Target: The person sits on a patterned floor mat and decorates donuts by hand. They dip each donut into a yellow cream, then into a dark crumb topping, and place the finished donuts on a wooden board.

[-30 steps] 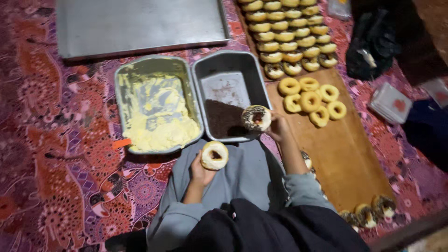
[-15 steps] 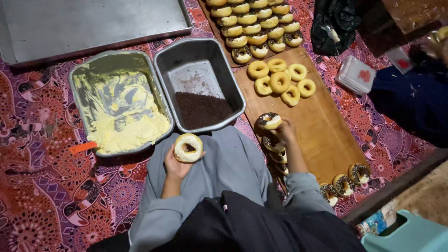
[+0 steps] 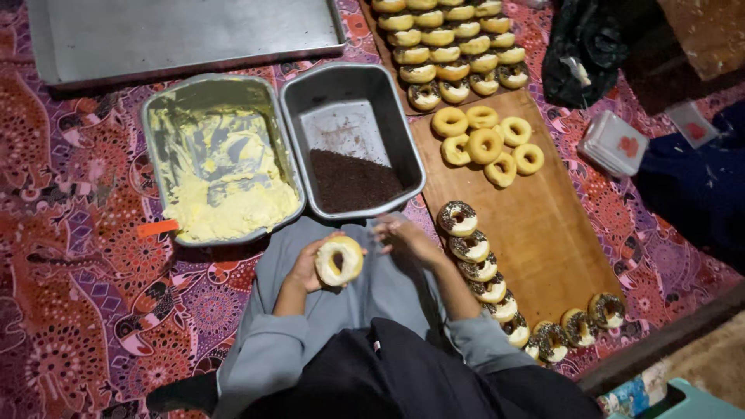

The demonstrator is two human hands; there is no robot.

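Left hand (image 3: 306,268) grips a cream-coated donut (image 3: 339,260) over the lap; right hand (image 3: 407,239) is empty, fingers loose, just beside it. Looks like dipping stage: sprinkle tin (image 3: 353,140) sits right ahead.

— What colours do we see? 
— A pale cream-topped doughnut (image 3: 339,261), yellow cream in a grey tin (image 3: 159,132), and dark brown sprinkles (image 3: 353,180). 
— And underneath? 
— A red-and-purple patterned cloth (image 3: 70,271), plus a brown wooden board (image 3: 543,225).

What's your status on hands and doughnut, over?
Left hand holds cream-coated doughnut. Right hand empty, open, beside it, below the sprinkle pan. Nothing between the hands.
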